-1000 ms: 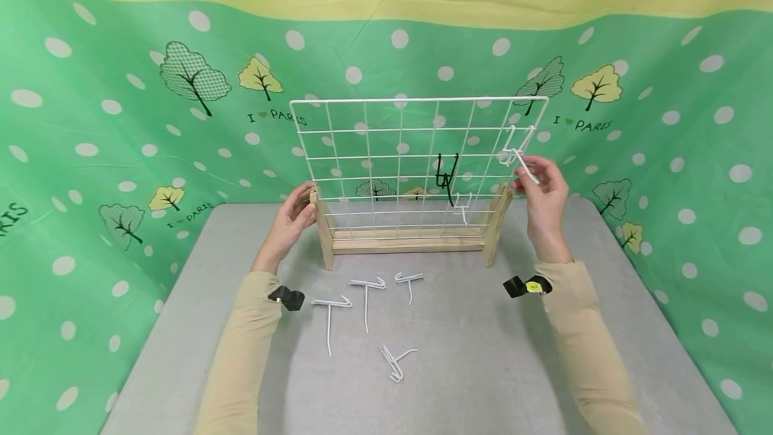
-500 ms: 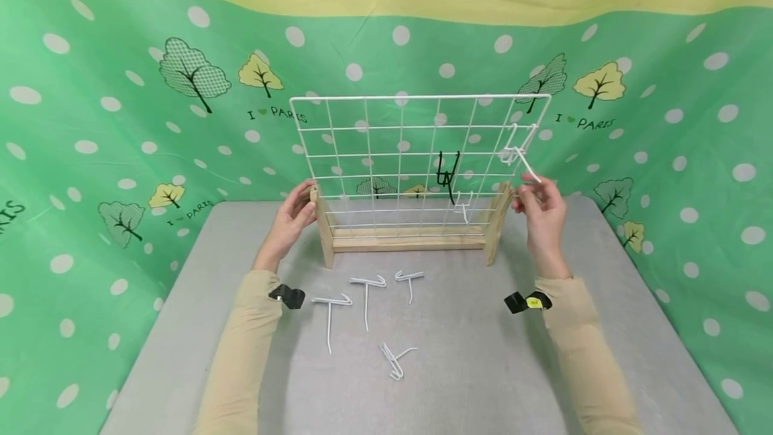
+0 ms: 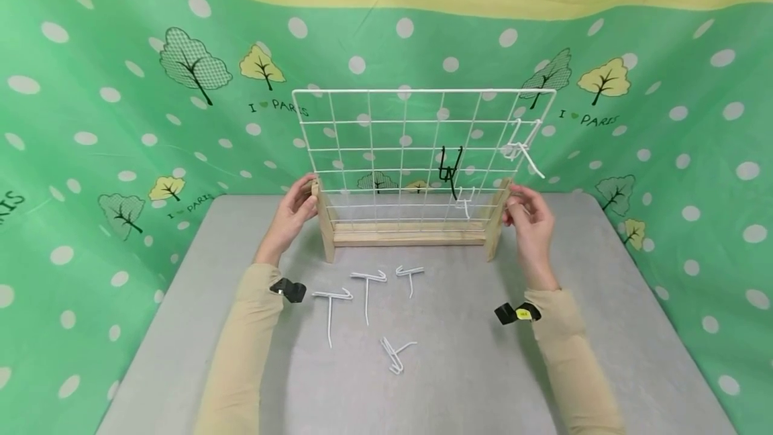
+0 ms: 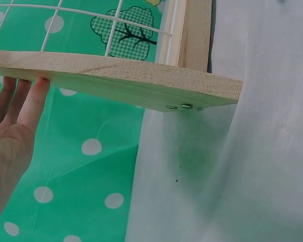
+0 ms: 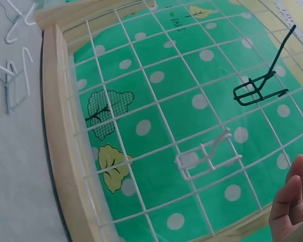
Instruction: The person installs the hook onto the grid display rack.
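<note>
A white wire grid panel (image 3: 386,121) stands upright in a wooden stand (image 3: 410,238). My left hand (image 3: 292,212) is at the left wooden upright (image 3: 324,223); in the left wrist view, straight fingers (image 4: 32,103) touch its outer face. Beside the right upright (image 3: 498,221) is my right hand (image 3: 533,227), fingers loosely bent and nothing held; whether it touches the wood I cannot tell. A white wire hook (image 3: 523,152) hangs near the grid's upper right corner. Lower hang a black hook (image 3: 447,172) and a smaller white hook (image 3: 464,203).
Several white hooks lie on the grey table (image 3: 459,368) before the stand: a long one (image 3: 329,317), another long one (image 3: 367,297), a short one (image 3: 411,280) and a nearer one (image 3: 395,356). A green dotted cloth (image 3: 121,133) hangs behind and at both sides.
My right hand has let go of the upper right white hook and moved down beside the right upright. That hook stays hanging. My left hand stays at the left upright.
</note>
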### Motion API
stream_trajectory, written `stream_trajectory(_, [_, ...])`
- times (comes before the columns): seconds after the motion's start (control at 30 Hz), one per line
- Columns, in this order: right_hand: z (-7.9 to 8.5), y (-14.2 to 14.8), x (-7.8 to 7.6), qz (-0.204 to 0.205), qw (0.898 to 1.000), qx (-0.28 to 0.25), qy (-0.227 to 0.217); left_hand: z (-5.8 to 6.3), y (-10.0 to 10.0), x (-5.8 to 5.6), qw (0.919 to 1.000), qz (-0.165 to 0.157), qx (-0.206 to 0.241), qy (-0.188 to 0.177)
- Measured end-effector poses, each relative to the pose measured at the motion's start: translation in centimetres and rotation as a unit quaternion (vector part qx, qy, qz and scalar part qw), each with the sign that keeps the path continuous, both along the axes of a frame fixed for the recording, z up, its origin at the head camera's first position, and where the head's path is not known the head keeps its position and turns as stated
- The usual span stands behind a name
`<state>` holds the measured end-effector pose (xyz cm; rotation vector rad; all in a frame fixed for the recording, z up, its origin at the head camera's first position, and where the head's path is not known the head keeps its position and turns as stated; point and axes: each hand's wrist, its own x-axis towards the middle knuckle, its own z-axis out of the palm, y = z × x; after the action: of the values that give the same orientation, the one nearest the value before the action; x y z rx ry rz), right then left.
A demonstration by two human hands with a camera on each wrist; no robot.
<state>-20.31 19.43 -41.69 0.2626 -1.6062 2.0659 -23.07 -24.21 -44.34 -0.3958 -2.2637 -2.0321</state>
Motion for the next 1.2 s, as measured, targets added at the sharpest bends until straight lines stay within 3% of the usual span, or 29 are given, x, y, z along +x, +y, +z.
stream_trajectory(0.77, [-4.0,-2.0,1.8,0.035,0.998,-0.005,-0.048,0.1,0.2,-0.1,1.0000,-0.002,0.006,0.006])
stream_trajectory(1.1, [-5.0,-2.4,2.1,0.049,0.997,-0.001,-0.061,2.3,1.1,1.4,1.0000,-0.005,-0.003,0.001])
stream_trajectory(1.2, [-5.3,-2.6,2.2,0.055,0.996,0.004,-0.072,2.5,1.2,1.6,1.0000,-0.004,-0.002,0.001])
